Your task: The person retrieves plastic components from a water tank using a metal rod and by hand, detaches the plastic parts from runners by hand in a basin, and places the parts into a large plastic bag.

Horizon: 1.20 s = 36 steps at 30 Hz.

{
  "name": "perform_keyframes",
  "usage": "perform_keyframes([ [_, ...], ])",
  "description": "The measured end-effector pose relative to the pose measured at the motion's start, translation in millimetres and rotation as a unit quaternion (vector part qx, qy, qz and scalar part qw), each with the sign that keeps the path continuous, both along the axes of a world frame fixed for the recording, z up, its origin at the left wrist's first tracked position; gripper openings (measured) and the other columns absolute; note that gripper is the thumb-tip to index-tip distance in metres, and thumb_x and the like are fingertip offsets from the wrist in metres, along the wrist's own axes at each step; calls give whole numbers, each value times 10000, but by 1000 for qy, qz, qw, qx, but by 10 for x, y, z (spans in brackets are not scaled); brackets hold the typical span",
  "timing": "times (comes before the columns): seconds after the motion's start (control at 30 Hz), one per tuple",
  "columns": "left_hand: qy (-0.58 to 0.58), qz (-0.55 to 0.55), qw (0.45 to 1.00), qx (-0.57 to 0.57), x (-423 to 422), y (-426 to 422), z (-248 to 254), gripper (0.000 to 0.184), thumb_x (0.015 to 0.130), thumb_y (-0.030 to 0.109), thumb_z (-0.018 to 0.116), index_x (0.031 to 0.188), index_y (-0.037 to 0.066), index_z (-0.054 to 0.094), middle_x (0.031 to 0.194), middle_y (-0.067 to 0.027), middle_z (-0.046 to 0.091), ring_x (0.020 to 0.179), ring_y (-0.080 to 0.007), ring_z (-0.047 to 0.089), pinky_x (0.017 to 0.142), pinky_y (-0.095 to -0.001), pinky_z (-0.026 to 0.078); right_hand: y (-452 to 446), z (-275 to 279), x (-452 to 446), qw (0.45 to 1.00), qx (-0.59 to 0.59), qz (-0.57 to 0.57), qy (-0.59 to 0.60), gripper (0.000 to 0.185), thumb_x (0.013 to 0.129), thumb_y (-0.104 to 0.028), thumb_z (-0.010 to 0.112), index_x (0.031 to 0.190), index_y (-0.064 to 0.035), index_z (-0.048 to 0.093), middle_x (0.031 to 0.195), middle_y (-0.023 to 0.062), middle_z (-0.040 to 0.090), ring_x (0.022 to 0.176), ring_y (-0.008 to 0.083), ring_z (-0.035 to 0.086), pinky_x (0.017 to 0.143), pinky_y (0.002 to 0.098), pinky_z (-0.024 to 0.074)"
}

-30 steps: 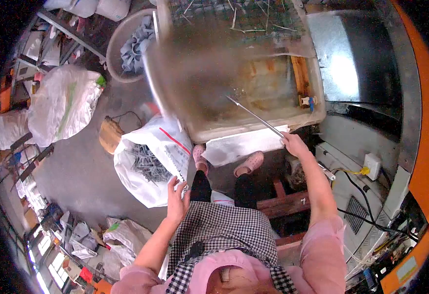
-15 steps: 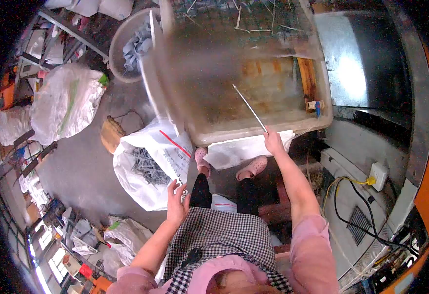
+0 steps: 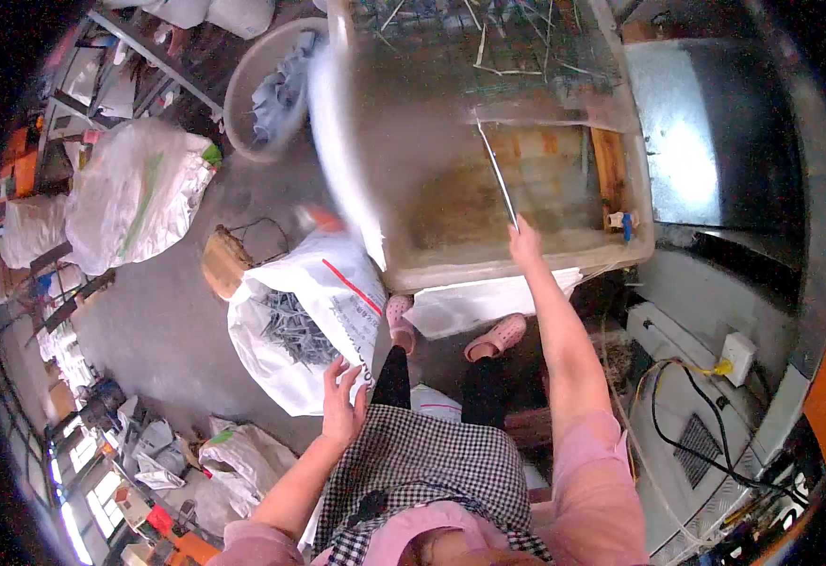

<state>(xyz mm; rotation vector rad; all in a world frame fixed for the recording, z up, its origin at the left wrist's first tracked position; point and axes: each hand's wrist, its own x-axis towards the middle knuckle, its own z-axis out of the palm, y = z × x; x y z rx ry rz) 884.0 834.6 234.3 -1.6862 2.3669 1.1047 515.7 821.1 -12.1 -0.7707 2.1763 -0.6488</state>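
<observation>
My right hand (image 3: 526, 243) is closed around a thin metal rod (image 3: 498, 174) with a small bend at its far tip. The rod points away from me over a large, wide tub (image 3: 517, 269) with a brownish, wet-looking inside. Thin pale strips (image 3: 507, 72) lie on a dark mesh-like mass at the tub's far end. My left hand (image 3: 342, 406) holds nothing, its fingers apart, beside a white woven sack (image 3: 338, 283). Grey plastic-looking pieces (image 3: 290, 325) fill the sack's open mouth.
A round basin (image 3: 243, 123) of grey pieces stands beyond the sack, left of the tub. Filled sacks (image 3: 140, 189) lie farther left. A wooden block (image 3: 224, 264) sits by the sack. At right are a metal surface (image 3: 672, 141) and a socket (image 3: 737, 358) with cables.
The rod and my right hand have moved farther out over the tub, with the rod more upright in view. A blurred orange-red patch now shows behind the sack. My left hand stays beside it.
</observation>
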Motion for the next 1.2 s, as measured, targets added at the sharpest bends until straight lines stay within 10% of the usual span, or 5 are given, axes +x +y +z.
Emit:
perform_keyframes([
  [0.47,89,-56,994,-41,793,-793,759,265,725,28,605,982,59,546,1186,-211,377,1027,-359,462,869,-394,396,2330,2506,1665,983,160,51,72,403,887,-176,409,1273,-75,355,922,221,563,819,383,540,684,434,435],
  [0.67,30,-54,995,-78,1566,-1035,868,289,714,37,607,990,59,524,1192,-219,357,1035,-380,445,870,-407,393,1536,1825,1862,979,42,94,173,531,877,-188,426,1343,-94,191,1122,247,467,956,385,492,821,423,405],
  [0.8,-45,12,995,-84,2413,-834,912,272,718,80,598,984,49,550,1227,-241,349,1067,-381,431,878,-418,391,793,1756,1715,965,229,33,122,772,789,-234,564,1370,-110,71,1189,230,357,1029,413,424,863,458,386],
  [1.13,-441,244,839,204,4187,721,1327,393,734,213,565,1088,45,538,1256,-162,351,1167,-322,343,953,-470,310,1931,1693,2083,978,-3,136,155,399,735,-268,566,999,30,547,1018,256,524,1029,405,424,897,457,326],
  [1.2,-460,248,821,229,4379,792,1322,401,743,244,557,1096,55,537,1275,-152,336,1176,-314,340,952,-477,309,2258,1862,2173,948,199,226,104,397,734,-319,563,908,36,593,905,215,592,901,360,536,809,419,416],
])
